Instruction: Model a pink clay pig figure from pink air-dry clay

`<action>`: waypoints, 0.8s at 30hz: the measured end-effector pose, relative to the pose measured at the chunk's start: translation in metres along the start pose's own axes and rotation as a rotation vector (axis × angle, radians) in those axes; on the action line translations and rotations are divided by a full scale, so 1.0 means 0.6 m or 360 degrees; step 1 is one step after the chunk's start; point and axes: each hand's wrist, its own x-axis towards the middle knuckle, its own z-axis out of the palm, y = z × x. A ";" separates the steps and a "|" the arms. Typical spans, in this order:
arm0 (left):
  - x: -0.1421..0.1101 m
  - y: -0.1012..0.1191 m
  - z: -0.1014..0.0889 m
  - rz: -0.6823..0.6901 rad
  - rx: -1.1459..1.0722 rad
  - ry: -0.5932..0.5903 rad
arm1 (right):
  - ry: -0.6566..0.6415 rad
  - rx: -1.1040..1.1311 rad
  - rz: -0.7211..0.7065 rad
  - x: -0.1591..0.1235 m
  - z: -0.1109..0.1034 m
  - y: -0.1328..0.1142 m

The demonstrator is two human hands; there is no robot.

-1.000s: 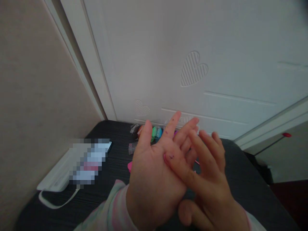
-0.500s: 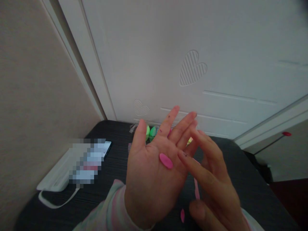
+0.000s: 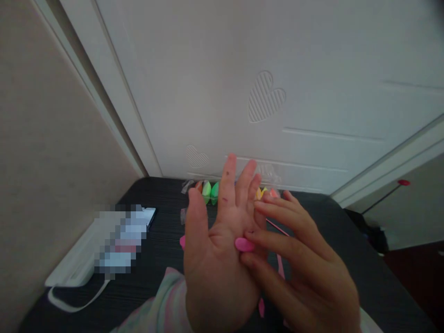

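Observation:
My left hand (image 3: 222,259) is held palm up with its fingers stretched out. A small, flattened oval piece of pink modelling clay (image 3: 244,244) rests against its palm. The thumb and index finger of my right hand (image 3: 301,263) pinch this piece from the right, while its other fingers reach over the left hand's fingers. Below the hands, a small pink petal-shaped piece (image 3: 261,307) lies on the dark table (image 3: 156,263). A pink strip (image 3: 280,267) shows partly behind my right hand. Another pink bit (image 3: 182,242) peeks out left of my left thumb.
Clay lumps in several colours, among them a green one (image 3: 207,192) and a yellow one (image 3: 262,193), stand in clear wrapping along the table's back edge. At left lie a blurred phone (image 3: 149,216) and a white device (image 3: 69,263) with a strap. A white panel (image 3: 208,92) rises behind.
My right hand's thumb and index finger have closed on the pink clay oval, which has turned more level. My left hand has tilted and its fingers stand closer together. The view has shifted slightly.

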 end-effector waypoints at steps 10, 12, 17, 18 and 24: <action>0.013 0.028 -0.025 0.0098 0.1191 -0.0277 | 0.0275 -0.0281 -0.0118 0.010 -0.034 0.021; 0.013 0.033 -0.024 0.0221 0.1423 -0.0244 | 0.0305 -0.0314 -0.0138 0.010 -0.038 0.023; 0.005 0.033 -0.015 0.0378 0.1601 -0.0142 | 0.0345 -0.0328 -0.0156 0.010 -0.041 0.025; 0.003 0.032 -0.014 0.0402 0.1613 -0.0130 | 0.0347 -0.0324 -0.0157 0.011 -0.042 0.026; 0.002 0.029 -0.013 0.0431 0.1680 -0.0144 | 0.0312 -0.0236 -0.0161 0.012 -0.046 0.028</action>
